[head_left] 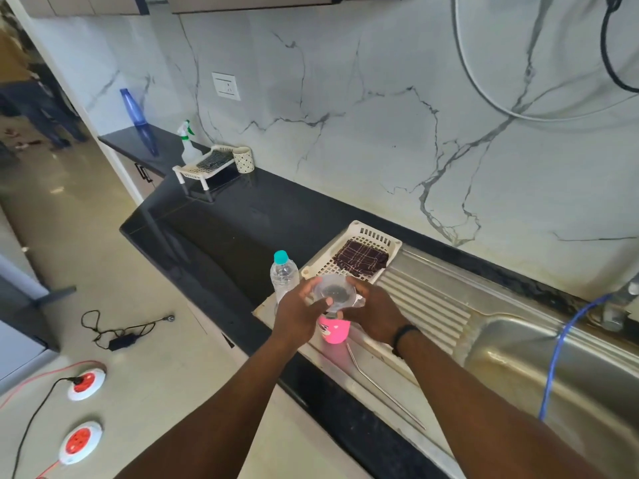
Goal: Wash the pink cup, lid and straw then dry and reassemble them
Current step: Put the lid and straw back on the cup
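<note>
The pink cup (333, 331) stands on the steel draining board (425, 299), mostly hidden behind my hands. Above its mouth sits the clear domed lid (333, 291). My left hand (301, 314) grips the lid's left side with the thumb across its front. My right hand (371, 311) curls round the lid's right side. A metal straw (380, 387) lies flat on the board's near edge, right of and below the cup, apart from both hands.
A clear water bottle (284, 273) with a teal cap stands just left of my hands. A white basket (356, 252) holds a dark checked cloth (361, 257). The sink basin (553, 368) lies right, with a blue hose (560, 347) hanging in. The black counter (224, 219) stretches left.
</note>
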